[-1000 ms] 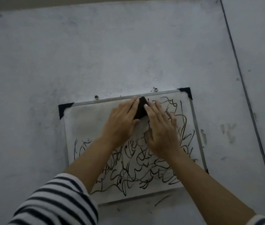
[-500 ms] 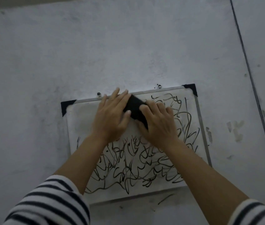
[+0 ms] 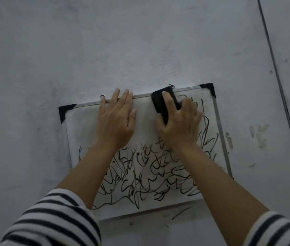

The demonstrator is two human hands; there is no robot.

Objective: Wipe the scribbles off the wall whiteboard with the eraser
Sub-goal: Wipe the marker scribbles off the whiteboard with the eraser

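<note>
Evidently bracing: left hand [image 3: 116, 119] flat and unclenched on whiteboard [image 3: 80, 125] to steady it, right hand [image 3: 178, 125] gripping eraser [image 3: 160, 102] at top edge, scribbles [image 3: 146, 178] remaining below.

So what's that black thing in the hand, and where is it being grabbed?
The right hand holds the black eraser by its lower end, fingers over its back. The left hand holds nothing; it lies flat on the whiteboard.
</note>
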